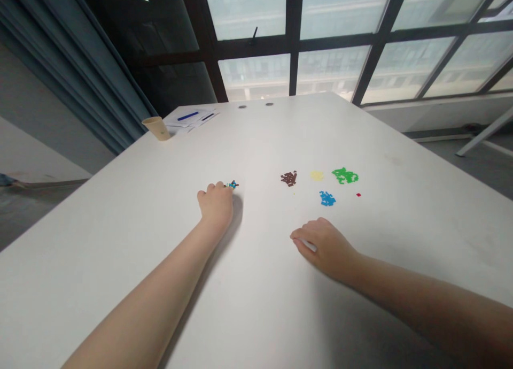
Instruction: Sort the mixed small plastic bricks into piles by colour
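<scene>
My left hand [215, 206] rests curled on the white table [256, 144], its fingertips against a tiny blue and multicoloured brick model [232, 185]. The fingers hide whether they pinch the model. My right hand [324, 248] lies further right, with a small white object [308, 245] showing under its fingers. Beyond it lie loose piles of tiny bricks: brown [288, 178], yellow [316, 175], green [344, 175] and blue [327, 198]. A single red piece [358, 194] sits apart from them.
A paper cup [157, 128] stands near the table's far left corner, next to papers [191, 120] with a blue pen [187, 116] on them. Two dark round spots [255, 105] mark the far edge. A blue-grey curtain [72, 64] hangs left, and a large window [320, 43] stands behind.
</scene>
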{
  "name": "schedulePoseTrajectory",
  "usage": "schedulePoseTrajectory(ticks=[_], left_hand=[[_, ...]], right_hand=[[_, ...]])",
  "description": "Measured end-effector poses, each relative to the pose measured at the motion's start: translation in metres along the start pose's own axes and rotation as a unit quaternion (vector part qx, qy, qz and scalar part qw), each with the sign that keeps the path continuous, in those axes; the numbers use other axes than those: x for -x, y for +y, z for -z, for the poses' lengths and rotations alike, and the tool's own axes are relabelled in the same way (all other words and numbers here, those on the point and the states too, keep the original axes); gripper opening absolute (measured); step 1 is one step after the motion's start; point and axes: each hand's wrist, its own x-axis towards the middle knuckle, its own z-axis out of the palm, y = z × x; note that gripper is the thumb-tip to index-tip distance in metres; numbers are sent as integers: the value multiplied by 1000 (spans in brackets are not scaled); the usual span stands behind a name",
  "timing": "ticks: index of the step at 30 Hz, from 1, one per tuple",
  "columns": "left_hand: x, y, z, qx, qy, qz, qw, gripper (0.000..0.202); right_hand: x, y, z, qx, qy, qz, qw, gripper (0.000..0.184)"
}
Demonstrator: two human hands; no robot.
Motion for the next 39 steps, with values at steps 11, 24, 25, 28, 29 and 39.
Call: schedulePoseTrajectory(ticks=[11, 24, 25, 28, 29, 39], left_hand=[[15, 33, 2, 228, 118, -177, 950, 16], [42, 59, -1, 399, 154, -351, 833, 10], [42, 60, 0, 406, 147, -347, 832, 9], [43, 62, 2, 427, 127, -329, 833, 8], [44, 63, 3, 437, 121, -322, 831, 8], [49, 66, 4, 536, 89, -239, 805, 3]], right_hand=[[-1, 8, 0, -59, 36, -14, 997, 14], [-3, 9, 1, -61, 51, -33, 996, 13], [-3, 9, 1, -59, 51, -32, 996, 13], [-3, 9, 0, -54, 50, -31, 997, 12], [-3, 9, 0, -53, 49, -31, 997, 12], [-4, 9, 0, -57, 34, -29, 997, 13]])
